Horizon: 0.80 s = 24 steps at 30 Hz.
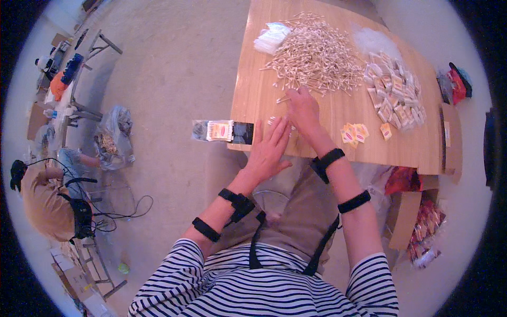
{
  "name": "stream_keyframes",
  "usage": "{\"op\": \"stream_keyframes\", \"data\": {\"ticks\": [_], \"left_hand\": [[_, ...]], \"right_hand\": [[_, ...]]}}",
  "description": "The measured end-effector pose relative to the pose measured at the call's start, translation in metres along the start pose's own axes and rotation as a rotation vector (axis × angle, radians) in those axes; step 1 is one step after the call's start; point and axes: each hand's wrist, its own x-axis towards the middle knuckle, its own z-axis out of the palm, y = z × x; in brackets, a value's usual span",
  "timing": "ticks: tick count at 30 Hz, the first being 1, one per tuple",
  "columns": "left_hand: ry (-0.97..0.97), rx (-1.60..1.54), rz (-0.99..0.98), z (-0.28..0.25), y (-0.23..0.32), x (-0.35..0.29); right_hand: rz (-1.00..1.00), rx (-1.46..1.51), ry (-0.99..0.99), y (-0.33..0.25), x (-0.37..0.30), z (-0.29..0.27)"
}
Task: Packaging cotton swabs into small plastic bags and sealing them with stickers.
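A single head-worn fisheye view looks steeply down from above, close over the hands [288,132] and the counter [338,121] just beyond them.

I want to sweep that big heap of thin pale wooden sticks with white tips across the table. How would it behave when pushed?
The heap of thin pale wooden sticks would probably scatter rather than slide as one, since strays already lie loose at its edge. Each stick looks light and round, so likely to roll on the smooth wooden tabletop. The right hand rests at that edge.
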Motion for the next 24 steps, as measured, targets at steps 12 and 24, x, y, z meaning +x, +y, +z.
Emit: {"op": "stream_keyframes", "data": {"ticks": [12, 24], "left_hand": [[-0.084, 0.074, 0.012, 0.007, -0.006, 0.007], [-0.072, 0.093, -0.007, 0.003, -0.003, 0.009]], "right_hand": [[-0.081, -0.131, -0.253, -0.006, -0.003, 0.003], [0.027, -0.046, -0.245, 0.01, -0.013, -0.013]]}}
